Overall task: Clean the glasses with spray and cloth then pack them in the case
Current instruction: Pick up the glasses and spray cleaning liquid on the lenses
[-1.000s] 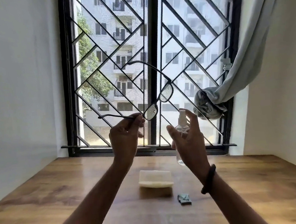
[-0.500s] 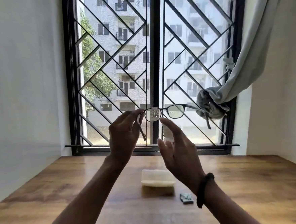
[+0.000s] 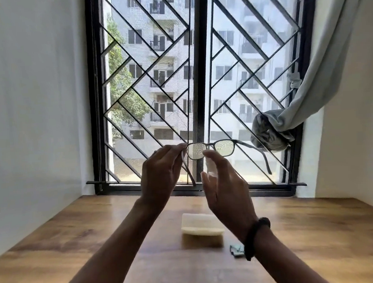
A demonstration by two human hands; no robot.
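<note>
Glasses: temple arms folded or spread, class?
Spread: both arms of the glasses stand out from the frame; the left hand pinches one corner.

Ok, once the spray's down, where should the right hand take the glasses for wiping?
At the free corner of the glasses, where the temple hinges, coming in from the right. The left hand pinches the other corner, both lenses are beaded with droplets, and that temple is open, so a pinch there should stay off the glass.

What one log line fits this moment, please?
left hand pinches glasses | right hand holds spray | lenses wet | case, cloth on table
</note>
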